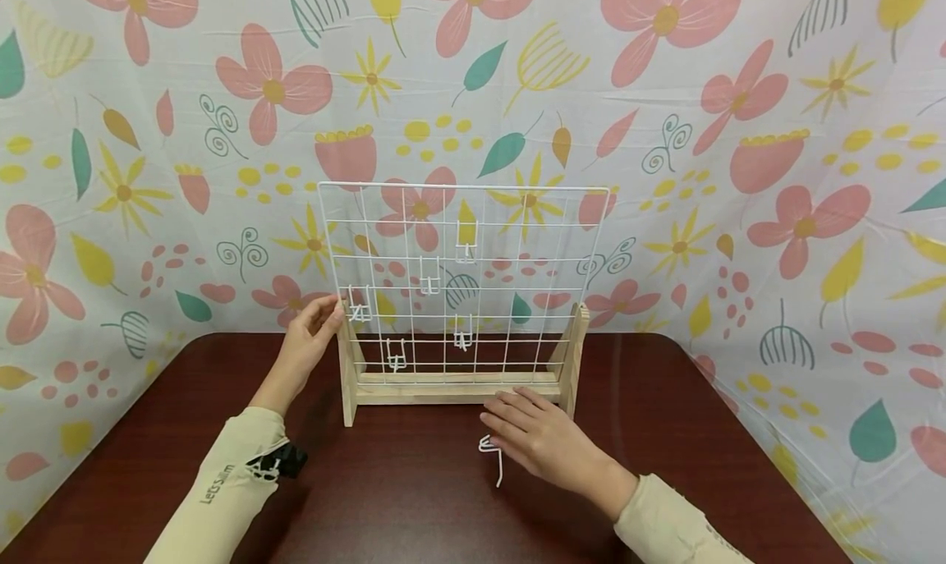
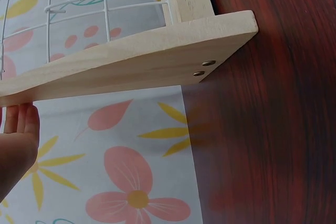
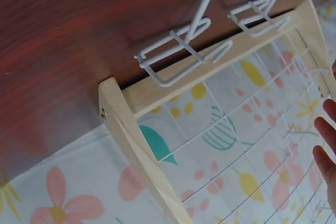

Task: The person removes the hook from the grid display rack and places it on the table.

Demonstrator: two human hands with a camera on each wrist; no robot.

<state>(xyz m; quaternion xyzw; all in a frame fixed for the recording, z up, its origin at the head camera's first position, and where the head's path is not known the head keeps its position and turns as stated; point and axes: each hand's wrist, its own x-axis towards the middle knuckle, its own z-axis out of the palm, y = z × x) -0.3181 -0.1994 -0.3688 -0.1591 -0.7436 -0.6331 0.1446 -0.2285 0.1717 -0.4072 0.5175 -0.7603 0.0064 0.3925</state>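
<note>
Head view: white wire hook [image 1: 493, 457] laid on dark table [image 1: 414, 506], lower centre, partly covered by right hand [image 1: 543, 441], fingers spread flat. Wire grid [image 1: 461, 281] in wooden stand [image 1: 443, 387] just behind; left hand [image 1: 306, 342] relaxed against grid's left edge.

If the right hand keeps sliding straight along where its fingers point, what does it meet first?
Most likely the wooden base rail of the white wire grid rack: the right hand lies flat on the dark red table, fingertips pointing at the rail and nearly touching it, though depth is uncertain.
</note>
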